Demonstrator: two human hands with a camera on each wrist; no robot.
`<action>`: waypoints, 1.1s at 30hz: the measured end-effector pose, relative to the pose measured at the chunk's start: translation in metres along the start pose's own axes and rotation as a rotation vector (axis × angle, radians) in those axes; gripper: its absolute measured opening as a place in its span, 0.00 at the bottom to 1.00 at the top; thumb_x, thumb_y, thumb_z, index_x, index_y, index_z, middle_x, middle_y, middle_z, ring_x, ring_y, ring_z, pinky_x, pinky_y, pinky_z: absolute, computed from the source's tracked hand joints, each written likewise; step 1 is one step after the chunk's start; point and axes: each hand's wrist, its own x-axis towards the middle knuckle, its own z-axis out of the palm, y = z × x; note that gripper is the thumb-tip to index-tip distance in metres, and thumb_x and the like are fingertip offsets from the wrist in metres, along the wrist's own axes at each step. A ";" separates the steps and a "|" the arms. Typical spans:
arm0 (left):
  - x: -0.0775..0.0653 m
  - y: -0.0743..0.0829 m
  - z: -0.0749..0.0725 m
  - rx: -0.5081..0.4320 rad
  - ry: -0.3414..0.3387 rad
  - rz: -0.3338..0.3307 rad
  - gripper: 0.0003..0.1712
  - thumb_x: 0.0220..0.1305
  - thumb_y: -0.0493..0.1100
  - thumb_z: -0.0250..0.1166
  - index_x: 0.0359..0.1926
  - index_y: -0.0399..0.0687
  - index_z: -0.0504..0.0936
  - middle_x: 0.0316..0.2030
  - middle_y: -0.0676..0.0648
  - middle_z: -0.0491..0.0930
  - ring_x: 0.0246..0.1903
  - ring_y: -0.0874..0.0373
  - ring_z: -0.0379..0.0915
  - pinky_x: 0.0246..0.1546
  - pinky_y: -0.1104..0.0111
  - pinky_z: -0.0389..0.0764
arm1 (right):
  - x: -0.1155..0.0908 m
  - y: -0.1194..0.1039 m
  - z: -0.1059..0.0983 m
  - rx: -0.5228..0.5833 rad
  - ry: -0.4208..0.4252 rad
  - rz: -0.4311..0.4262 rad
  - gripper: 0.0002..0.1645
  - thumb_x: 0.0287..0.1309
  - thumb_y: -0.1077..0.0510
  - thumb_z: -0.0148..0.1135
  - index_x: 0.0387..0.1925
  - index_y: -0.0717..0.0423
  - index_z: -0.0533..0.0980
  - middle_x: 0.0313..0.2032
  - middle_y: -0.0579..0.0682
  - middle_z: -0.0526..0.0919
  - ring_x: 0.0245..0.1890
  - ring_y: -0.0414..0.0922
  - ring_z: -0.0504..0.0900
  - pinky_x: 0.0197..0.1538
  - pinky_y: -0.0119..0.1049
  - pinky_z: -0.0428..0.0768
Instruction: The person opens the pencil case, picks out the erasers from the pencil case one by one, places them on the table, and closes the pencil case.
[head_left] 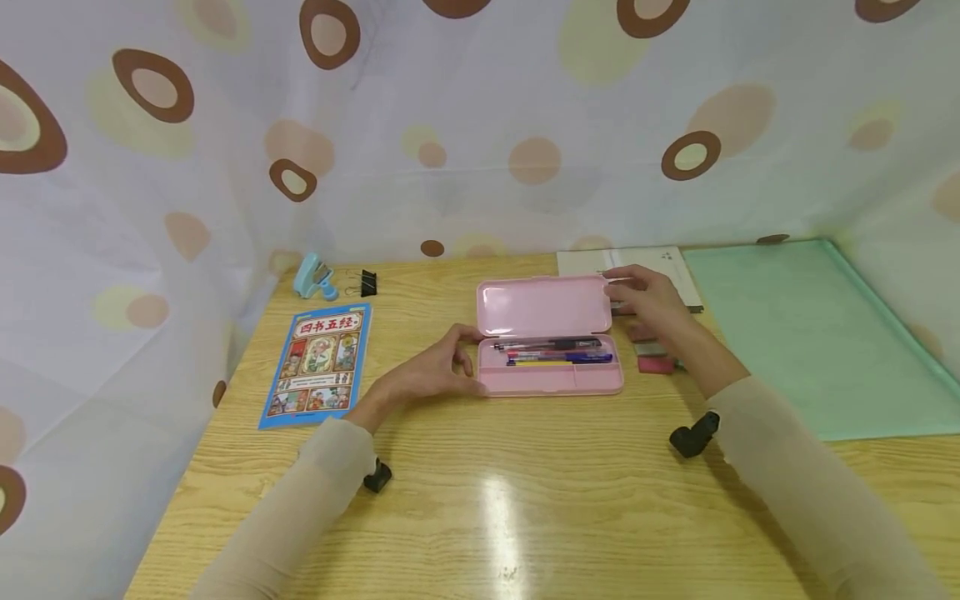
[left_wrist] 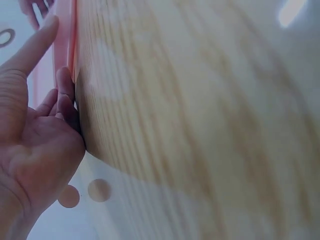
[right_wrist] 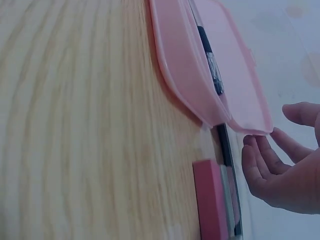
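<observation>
A pink pencil case [head_left: 525, 381] lies unfolded on the wooden table, its lid [head_left: 543, 307] tipped back on the far side. Several pens [head_left: 562, 358] rest in the long back compartment. My left hand [head_left: 431, 371] holds the left end of the base, thumb at the near corner and fingers toward the hinge. At the lid's right edge is my right hand [head_left: 652, 300], fingertips right at the rim. In the right wrist view, the thumb of the right hand [right_wrist: 290, 172] stands apart from the lid and the other fingers bend loosely near its corner.
A comic-style book [head_left: 318, 364], a light blue stapler-like tool [head_left: 313, 279] and a black binder clip [head_left: 368, 283] are at the left. Behind the lid lies a pale notebook [head_left: 678, 271]. A pink block [head_left: 655, 365] sits beside the case; a green mat [head_left: 832, 350] covers the right.
</observation>
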 end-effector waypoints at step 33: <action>0.002 0.002 0.000 0.118 -0.029 0.060 0.50 0.54 0.49 0.82 0.73 0.51 0.64 0.56 0.47 0.66 0.46 0.53 0.67 0.52 0.61 0.69 | -0.046 0.008 0.036 -0.394 -0.400 -0.531 0.19 0.65 0.56 0.72 0.57 0.47 0.84 0.62 0.47 0.82 0.67 0.50 0.75 0.68 0.38 0.69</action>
